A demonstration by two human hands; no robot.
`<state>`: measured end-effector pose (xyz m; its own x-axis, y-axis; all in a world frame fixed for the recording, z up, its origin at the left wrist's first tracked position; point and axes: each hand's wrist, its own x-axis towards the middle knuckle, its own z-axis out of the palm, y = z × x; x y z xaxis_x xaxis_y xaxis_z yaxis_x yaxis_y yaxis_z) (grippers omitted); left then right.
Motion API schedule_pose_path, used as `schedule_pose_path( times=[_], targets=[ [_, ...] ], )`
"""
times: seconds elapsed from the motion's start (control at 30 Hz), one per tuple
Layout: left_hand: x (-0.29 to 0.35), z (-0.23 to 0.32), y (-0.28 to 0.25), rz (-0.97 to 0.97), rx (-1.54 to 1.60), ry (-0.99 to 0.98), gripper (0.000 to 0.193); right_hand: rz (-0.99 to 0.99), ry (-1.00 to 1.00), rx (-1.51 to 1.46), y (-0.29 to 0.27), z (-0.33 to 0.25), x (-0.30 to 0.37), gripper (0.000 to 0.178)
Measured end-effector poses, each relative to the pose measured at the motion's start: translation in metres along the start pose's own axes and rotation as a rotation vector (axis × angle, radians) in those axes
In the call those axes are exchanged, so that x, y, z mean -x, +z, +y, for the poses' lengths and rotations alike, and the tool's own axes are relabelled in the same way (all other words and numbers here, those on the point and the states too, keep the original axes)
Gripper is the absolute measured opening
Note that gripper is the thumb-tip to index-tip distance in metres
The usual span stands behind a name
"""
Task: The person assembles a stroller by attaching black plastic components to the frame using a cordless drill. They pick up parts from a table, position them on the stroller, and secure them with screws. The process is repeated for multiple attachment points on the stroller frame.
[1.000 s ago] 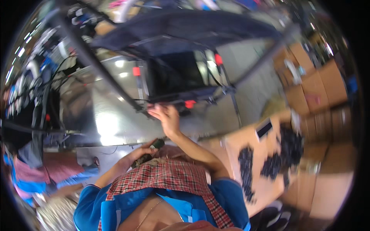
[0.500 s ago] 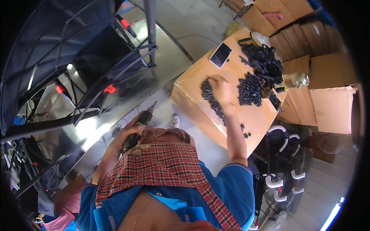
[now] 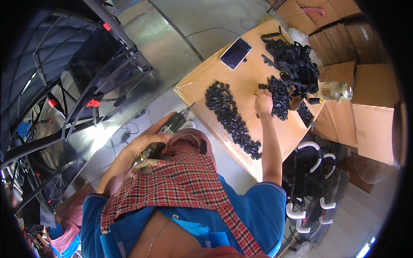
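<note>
My left hand (image 3: 155,136) is wrapped round the body of a dark green electric screwdriver (image 3: 174,122), held in front of my checked apron with its bit pointing up and right. My right hand (image 3: 263,103) is at the left edge of a heap of small black plastic parts (image 3: 281,95) on the cardboard-covered table (image 3: 247,92). Its fingers are drawn together, and whatever lies between them is hidden. To its left, a long band of similar black parts (image 3: 227,115) stretches across the table.
Behind the heap lies a tangle of black straps (image 3: 297,64). A white-framed tablet (image 3: 235,53) rests at the far left of the table. An open small box (image 3: 301,117) and a clear jar (image 3: 332,90) sit rightward. Black folding frames (image 3: 103,92) with fabric stand at left; white-handled frames (image 3: 317,157) at right.
My right hand has moved from the left band of parts to the right heap, and its fingers have come together there. The screwdriver has risen slightly to the right in my left hand.
</note>
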<state>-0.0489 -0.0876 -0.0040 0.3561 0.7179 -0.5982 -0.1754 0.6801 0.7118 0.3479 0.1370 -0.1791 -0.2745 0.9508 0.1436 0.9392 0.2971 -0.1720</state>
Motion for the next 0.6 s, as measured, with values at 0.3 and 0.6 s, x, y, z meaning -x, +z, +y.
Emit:
schedule_pose_path(
  times=[0.3, 0.6],
  targets=[
    [-0.022, 0.010, 0.028, -0.056, -0.117, 0.093, 0.097, -0.045, 0.014, -0.204, -0.014, 0.002, 0.004, 0.019],
    [-0.044, -0.004, 0.033, -0.116, -0.320, 0.224, 0.097, 0.094, 0.269, -0.631, -0.028, -0.021, 0.021, 0.012]
  ],
)
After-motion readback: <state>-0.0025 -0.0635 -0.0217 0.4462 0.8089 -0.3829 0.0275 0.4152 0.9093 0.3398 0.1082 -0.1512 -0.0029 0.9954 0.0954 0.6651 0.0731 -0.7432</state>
